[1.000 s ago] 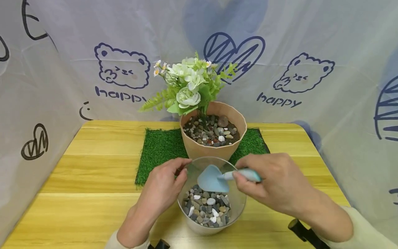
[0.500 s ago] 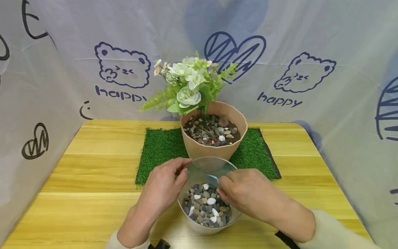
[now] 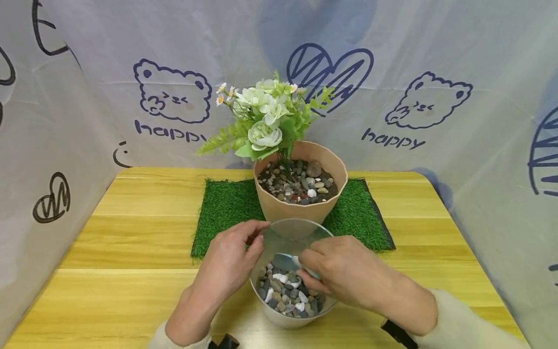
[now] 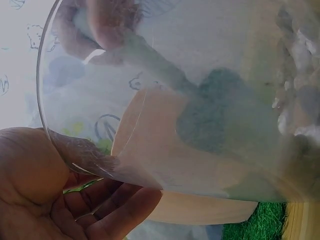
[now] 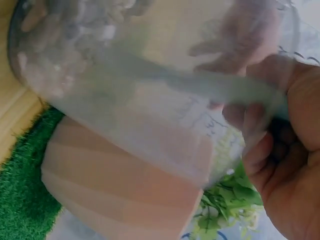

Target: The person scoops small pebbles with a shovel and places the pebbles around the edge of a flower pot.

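A clear tapered container point(image 3: 255, 286) with several grey, tan and white pebbles point(image 3: 285, 295) in its bottom stands at the table's near middle. My left hand point(image 3: 233, 257) grips its rim at the left side. Inside, a light blue toy shovel point(image 3: 285, 261) is held by my right hand point(image 3: 344, 266), with fingers curled round the handle. Part of the blade shows at the far edge of the pebbles; the right hand hides most of the handle in the head view. Through the hazy wall, the left wrist view shows the whole shovel blade point(image 4: 207, 112).
Right behind the container, a peach flowerpot point(image 3: 301, 208) holds pebbles and white-green flowers point(image 3: 266, 121). It stands on a green turf mat point(image 3: 228, 213). Yellow wooden table point(image 3: 131, 242) surrounds these, and a printed cloth point(image 3: 244, 43) hangs behind and at the sides.
My right hand has moved left and down, lowering the shovel from rim height into the container. Some pebbles near the blade have shifted. The left hand stays on the rim.
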Available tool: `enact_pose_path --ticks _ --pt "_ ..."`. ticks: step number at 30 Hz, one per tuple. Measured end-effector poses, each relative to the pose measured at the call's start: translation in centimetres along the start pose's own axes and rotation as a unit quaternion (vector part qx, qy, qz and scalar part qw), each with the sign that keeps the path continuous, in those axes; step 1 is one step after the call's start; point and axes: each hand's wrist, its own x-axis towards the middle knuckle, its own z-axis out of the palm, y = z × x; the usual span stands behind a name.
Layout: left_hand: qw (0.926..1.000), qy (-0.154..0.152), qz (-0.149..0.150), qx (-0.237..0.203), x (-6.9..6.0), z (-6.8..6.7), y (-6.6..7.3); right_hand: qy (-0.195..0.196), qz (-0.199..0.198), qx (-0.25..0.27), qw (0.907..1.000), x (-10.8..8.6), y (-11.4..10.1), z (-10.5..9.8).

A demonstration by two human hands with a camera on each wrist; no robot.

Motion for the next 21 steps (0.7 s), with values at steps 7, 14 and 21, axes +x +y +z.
enact_pose_path --ticks 7,14,21 --pt "1.0 -0.002 -0.004 0.002 0.1 0.1 0.0 -0.01 0.016 0.022 0.9996 -0.5 0.6 -0.8" --pt "1.0 -0.003 -0.007 0.001 0.1 0.1 0.0 -0.051 0.056 0.071 0.9946 -1.2 1.5 -0.5" --pt "1.0 -0.002 -0.009 0.002 0.0 0.1 0.0 -0.071 0.082 0.089 0.99 -1.3 2.1 -0.1"
